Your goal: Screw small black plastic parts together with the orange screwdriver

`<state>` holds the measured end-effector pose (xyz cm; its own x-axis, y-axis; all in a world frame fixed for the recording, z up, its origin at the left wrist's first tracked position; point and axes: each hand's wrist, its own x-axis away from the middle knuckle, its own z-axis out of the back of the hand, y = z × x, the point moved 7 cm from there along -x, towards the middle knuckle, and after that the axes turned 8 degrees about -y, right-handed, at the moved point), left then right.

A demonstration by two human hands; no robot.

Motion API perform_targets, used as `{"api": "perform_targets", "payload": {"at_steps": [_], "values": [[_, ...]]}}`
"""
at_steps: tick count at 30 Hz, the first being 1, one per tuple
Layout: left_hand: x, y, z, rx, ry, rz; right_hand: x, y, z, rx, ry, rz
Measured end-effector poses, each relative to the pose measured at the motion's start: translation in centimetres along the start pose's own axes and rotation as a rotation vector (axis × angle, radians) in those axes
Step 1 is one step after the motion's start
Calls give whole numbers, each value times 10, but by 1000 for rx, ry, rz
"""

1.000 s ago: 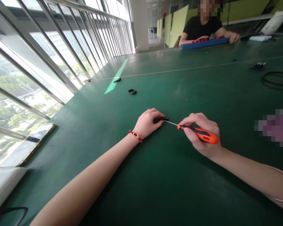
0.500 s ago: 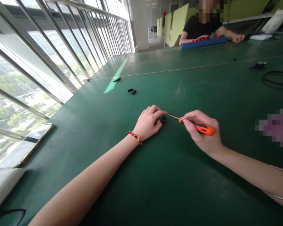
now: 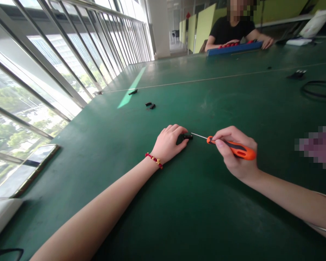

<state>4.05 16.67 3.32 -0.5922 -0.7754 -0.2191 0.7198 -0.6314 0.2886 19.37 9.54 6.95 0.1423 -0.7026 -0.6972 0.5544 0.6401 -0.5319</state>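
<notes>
**Near the middle of a green tabletop (image 3: 184,206): a small black piece (image 3: 189,137) beside a screwdriver (image 3: 241,150)**

The small black piece lies at the left hand (image 3: 168,143), short, dark and faintly glossy. Thumb and forefinger curve around its near and far sides; whether they press on it, I cannot tell. The right hand (image 3: 237,157) pinches the screwdriver by its rounded orange handle with dark inlays, the thin metal shaft slanting toward the piece. Its tip ends just beside it; contact does not show clearly.

As I judge it, work on this piece is under way, not finished; nothing shows whether any part is loosened or fastened.

Farther out, two black blocks (image 3: 152,106) lie close together, with a slimmer black part (image 3: 133,92) beyond. The tabletop is smooth and satiny, scuffed pale in places. A red bracelet (image 3: 153,159) with gold beads rings the left wrist, and a flat, glassy phone (image 3: 27,171) rests toward the left.
</notes>
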Motion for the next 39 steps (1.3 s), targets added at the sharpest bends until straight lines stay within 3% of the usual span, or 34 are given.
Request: {"api": "perform_targets", "payload": {"at_steps": [15, 25, 31, 36, 39], "values": [[4, -2, 10, -35, 108, 61, 1, 0, -1, 3, -20, 6], [4, -1, 10, -50, 113, 34, 1, 1, -4, -71, -34, -11], [4, 1, 11, -52, 113, 31, 1, 5, 1, -202, 76, 10], [4, 0, 10, -5, 101, 24, 0, 0, -4, -58, -35, 6], [3, -2, 7, 56, 88, 36, 1, -2, -1, -103, 40, 30]]}}
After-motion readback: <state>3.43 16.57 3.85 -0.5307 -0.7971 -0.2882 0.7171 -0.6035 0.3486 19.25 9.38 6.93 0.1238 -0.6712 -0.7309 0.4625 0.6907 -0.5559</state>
